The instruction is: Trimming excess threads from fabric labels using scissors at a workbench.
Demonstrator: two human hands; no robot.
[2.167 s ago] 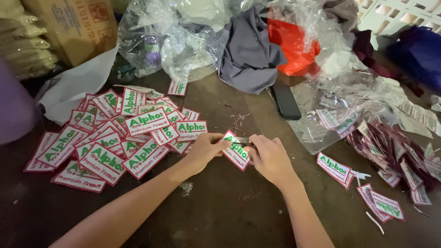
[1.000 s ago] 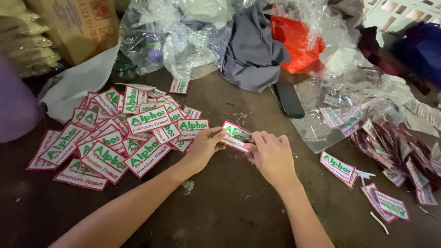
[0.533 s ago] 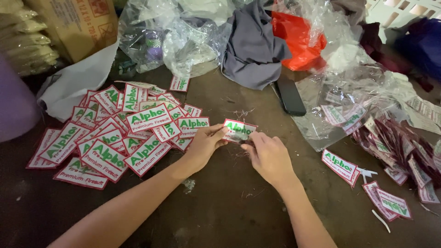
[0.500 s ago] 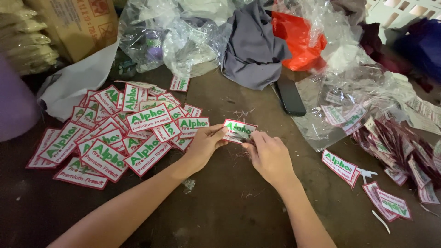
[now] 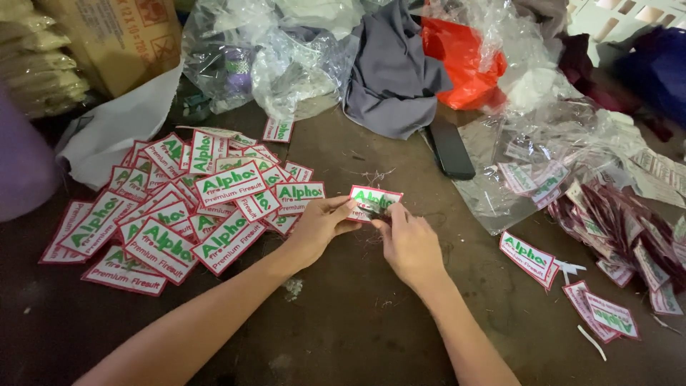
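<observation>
Both hands meet at the middle of a dark brown table [image 5: 343, 322]. My left hand [image 5: 319, 225] pinches the left edge of a small white cloth patch [image 5: 376, 199] with a red border and green lettering. My right hand [image 5: 407, 239] grips the same patch from below, fingertips at its lower edge, where something small and dark sits between them. The patch is held just above the table. A spread pile of the same patches [image 5: 179, 204] lies to the left of my left hand.
More patches [image 5: 529, 256] lie loose at the right beside a heap of dark red ones [image 5: 622, 229]. A black phone [image 5: 450, 149] lies behind my hands. Clear plastic bags [image 5: 264, 57], grey cloth [image 5: 393, 78], a red bag [image 5: 457, 64] and a cardboard box [image 5: 114, 36] crowd the back.
The patch has been turned from tilted to nearly level and shifted slightly away from me. Both hands stayed on it, the right fingers working along its lower edge.
</observation>
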